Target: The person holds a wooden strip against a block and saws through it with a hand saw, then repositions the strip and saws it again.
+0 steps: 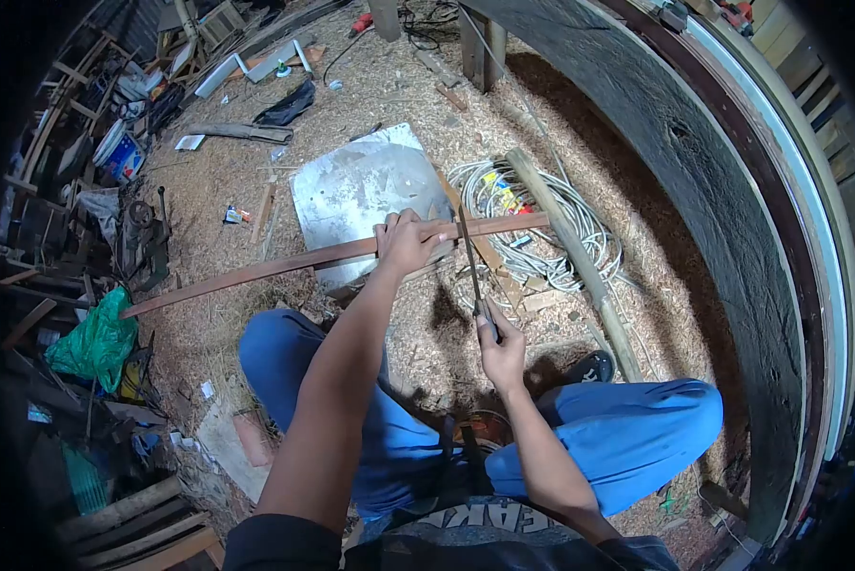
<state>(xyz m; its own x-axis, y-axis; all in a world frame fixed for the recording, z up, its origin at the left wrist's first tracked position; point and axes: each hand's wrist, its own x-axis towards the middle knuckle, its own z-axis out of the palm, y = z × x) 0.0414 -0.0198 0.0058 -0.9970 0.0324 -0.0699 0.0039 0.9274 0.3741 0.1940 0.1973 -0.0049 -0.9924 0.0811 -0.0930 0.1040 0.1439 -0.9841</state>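
My left hand [408, 242] is closed around a long, thin reddish wooden strip [256, 271], which runs from the green bag at the left to the round pole at the right. In my right hand [502, 347] is the dark handle of a long narrow tool [470, 257], whose thin blade crosses the strip just right of my left hand. The blade's exact kind is hard to make out. Beneath the strip lies a shiny metal sheet [351, 195] on the ground.
A wire coil [589, 224] lies on the wood shavings, with a round pole [580, 257] across it. A green plastic bag [99, 343] and a white bucket [118, 152] are at the left. A large dark beam [680, 128] curves along the right side.
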